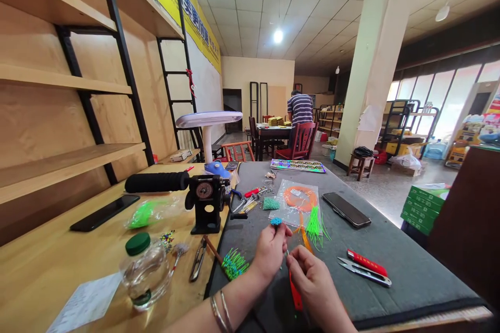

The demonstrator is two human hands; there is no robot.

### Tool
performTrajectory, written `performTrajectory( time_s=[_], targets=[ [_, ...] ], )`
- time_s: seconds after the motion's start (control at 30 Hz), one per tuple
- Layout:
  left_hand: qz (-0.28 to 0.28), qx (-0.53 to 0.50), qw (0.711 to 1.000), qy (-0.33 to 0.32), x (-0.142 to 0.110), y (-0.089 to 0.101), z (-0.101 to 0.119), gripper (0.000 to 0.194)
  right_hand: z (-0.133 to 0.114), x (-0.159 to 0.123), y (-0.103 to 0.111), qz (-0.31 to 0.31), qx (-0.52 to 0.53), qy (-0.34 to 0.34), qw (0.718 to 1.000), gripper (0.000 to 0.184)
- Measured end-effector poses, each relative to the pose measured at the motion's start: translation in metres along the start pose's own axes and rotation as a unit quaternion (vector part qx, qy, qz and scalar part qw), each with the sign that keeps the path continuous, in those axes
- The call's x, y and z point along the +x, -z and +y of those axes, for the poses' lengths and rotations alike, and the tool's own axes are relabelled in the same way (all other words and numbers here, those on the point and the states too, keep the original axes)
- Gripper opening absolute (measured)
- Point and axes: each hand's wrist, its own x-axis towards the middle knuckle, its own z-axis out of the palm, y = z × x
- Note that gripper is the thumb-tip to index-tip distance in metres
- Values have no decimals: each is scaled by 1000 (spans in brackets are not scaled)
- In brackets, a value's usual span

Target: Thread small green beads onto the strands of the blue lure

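Note:
My left hand [272, 247] is closed in a pinch on a small blue beaded cluster [276, 221], which sticks up above the thumb and fingers. Close beside it, my right hand [310, 273] is closed on a red-handled tool [295, 294]. A thin metal tip of that tool shows near the left fingers; the grip itself is partly hidden. Past the hands lie bright green strands [314, 228] and an orange strand bundle [305, 234]. Left of my left wrist rests a bundle of green-and-blue-tipped strands [234, 264].
Thread snips [365, 272] and a red stick-shaped item [367, 263] lie right, below a phone [347, 209]. A bag with orange coil [300, 197] lies ahead. Left stand a black winding device [205, 205] and a lidded jar [144, 276]. A person [300, 109] is farther back.

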Motion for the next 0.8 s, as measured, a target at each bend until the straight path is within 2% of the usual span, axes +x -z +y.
performTrajectory(
  time_s=[0.13,0.3,0.4,0.5,0.57,0.8],
  targets=[
    [52,-73,996,19,7,7,10,56,4,-6,-1,0,47,-40,998,45],
    [-36,-86,995,40,0,5,13,52,6,1,11,3,112,-56,992,48],
    [-89,-45,992,77,-6,3,14,48,6,8,20,20,115,-68,991,46],
    [-117,-1,987,111,-12,2,19,44,8,12,24,31,108,-67,991,44],
    [-115,15,988,99,-15,0,22,41,9,15,24,34,117,-65,990,42],
    [-58,13,998,-21,-10,-1,20,31,2,22,21,26,131,-74,988,36]
  ],
)
